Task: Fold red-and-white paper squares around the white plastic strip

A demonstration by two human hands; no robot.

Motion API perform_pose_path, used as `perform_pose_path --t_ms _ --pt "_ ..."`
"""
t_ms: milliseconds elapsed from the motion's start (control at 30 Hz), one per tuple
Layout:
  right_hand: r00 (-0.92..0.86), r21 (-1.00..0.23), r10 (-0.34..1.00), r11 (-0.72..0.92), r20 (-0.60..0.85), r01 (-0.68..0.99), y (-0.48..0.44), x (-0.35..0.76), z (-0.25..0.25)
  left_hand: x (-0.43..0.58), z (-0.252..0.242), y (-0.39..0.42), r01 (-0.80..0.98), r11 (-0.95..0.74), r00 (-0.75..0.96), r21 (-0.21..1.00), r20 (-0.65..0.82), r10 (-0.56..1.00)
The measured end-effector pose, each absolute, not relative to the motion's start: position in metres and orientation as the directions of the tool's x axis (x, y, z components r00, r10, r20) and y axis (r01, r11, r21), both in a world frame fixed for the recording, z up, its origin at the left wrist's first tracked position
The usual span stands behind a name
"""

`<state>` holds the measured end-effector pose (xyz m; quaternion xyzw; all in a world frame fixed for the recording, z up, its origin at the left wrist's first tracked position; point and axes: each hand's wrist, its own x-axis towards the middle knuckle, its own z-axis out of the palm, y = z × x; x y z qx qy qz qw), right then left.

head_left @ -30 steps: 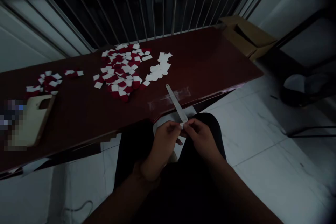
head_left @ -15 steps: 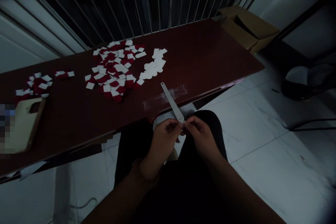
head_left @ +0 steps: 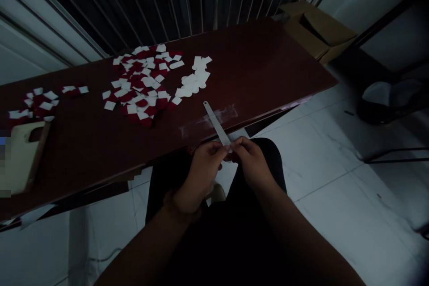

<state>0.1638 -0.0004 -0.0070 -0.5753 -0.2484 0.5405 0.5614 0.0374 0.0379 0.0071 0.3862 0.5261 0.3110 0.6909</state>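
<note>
My left hand (head_left: 201, 174) and my right hand (head_left: 253, 165) meet at the near edge of the dark red table (head_left: 268, 67), over my lap. Both pinch the near end of a thin pale strip (head_left: 214, 120) that slants up onto the tabletop. A small red and white piece seems to sit between the fingertips, too small to name. Further back lies a large pile of red and white paper pieces (head_left: 142, 82), with a cluster of plain white pieces (head_left: 194, 78) to its right.
A smaller heap of red and white pieces (head_left: 33, 105) lies at the far left, near a tan phone case (head_left: 23, 154). A glossy smear (head_left: 208, 118) marks the table under the strip. A cardboard box (head_left: 317, 27) stands beyond the table's right end; metal railing runs behind.
The view has tipped down a little, so everything sits higher and further left. Both hands stay pinched together at the strip's near end, slightly closer to the table edge.
</note>
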Motion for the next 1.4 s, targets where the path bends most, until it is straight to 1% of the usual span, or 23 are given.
perform_pose_path --t_ms 100,167,233,300,367,433,467,567,633,700,800,867,967,1033,1133,1233,1400 --pt "0.295 -0.901 0.882 -0.258 -0.367 -0.348 0.008 0.165 -0.005 0.039 0.005 0.042 -0.116 0.524 0.18 0.844 -0.501 0.847" --pt "0.32 -0.893 0.868 -0.252 -0.379 -0.373 0.008 0.166 -0.005 0.04 0.003 0.04 -0.192 0.52 0.177 0.833 -0.491 0.853" --pt "0.345 -0.891 0.861 -0.232 -0.375 -0.389 0.002 0.168 -0.01 0.04 0.002 0.036 -0.242 0.538 0.25 0.807 -0.484 0.839" --pt "0.358 -0.896 0.858 -0.225 -0.368 -0.382 -0.008 0.17 -0.024 0.041 0.003 0.033 -0.256 0.576 0.341 0.776 -0.485 0.805" --pt "0.367 -0.912 0.853 -0.262 -0.372 -0.316 -0.017 0.17 -0.048 0.043 0.006 0.033 -0.253 0.59 0.374 0.766 -0.486 0.79" --pt "0.374 -0.923 0.845 -0.339 -0.383 -0.181 -0.022 0.167 -0.077 0.046 0.009 0.035 -0.247 0.58 0.341 0.776 -0.491 0.802" --pt "0.362 -0.915 0.84 -0.376 -0.404 -0.148 -0.022 0.166 -0.092 0.048 0.01 0.036 -0.256 0.576 0.31 0.776 -0.499 0.809" --pt "0.28 -0.889 0.844 -0.445 -0.457 -0.111 -0.018 0.16 -0.127 0.051 0.012 0.038 -0.345 0.587 0.251 0.732 -0.531 0.809" --pt "0.23 -0.888 0.858 -0.448 -0.459 -0.1 -0.014 0.158 -0.139 0.051 0.011 0.037 -0.405 0.618 0.284 0.674 -0.55 0.785" --pt "0.201 -0.89 0.867 -0.447 -0.456 -0.089 -0.012 0.157 -0.145 0.051 0.011 0.037 -0.419 0.645 0.343 0.638 -0.547 0.764" --pt "0.174 -0.88 0.863 -0.47 -0.474 -0.063 -0.012 0.157 -0.148 0.051 0.01 0.035 -0.395 0.62 0.346 0.678 -0.516 0.784" --pt "0.169 -0.873 0.858 -0.485 -0.485 -0.047 -0.013 0.156 -0.15 0.05 0.009 0.034 -0.389 0.571 0.27 0.723 -0.503 0.821" --pt "0.169 -0.868 0.854 -0.495 -0.493 -0.033 -0.013 0.155 -0.153 0.043 0.005 0.032 -0.414 0.493 0.107 0.765 -0.498 0.861" --pt "0.167 -0.868 0.854 -0.496 -0.493 -0.029 -0.013 0.154 -0.154 0.036 0.003 0.03 -0.406 0.487 0.071 0.773 -0.505 0.86" --pt "0.159 -0.872 0.859 -0.488 -0.486 -0.025 -0.013 0.154 -0.156 0.03 0.003 0.03 -0.346 0.539 0.162 0.768 -0.517 0.84" --pt "0.144 -0.881 0.871 -0.472 -0.469 -0.016 -0.013 0.154 -0.158 0.034 0.007 0.03 -0.313 0.531 0.238 0.787 -0.476 0.847" --pt "0.158 -0.906 0.894 -0.423 -0.42 -0.018 -0.013 0.15 -0.157 0.043 0.013 0.032 -0.327 0.543 0.297 0.773 -0.462 0.836"
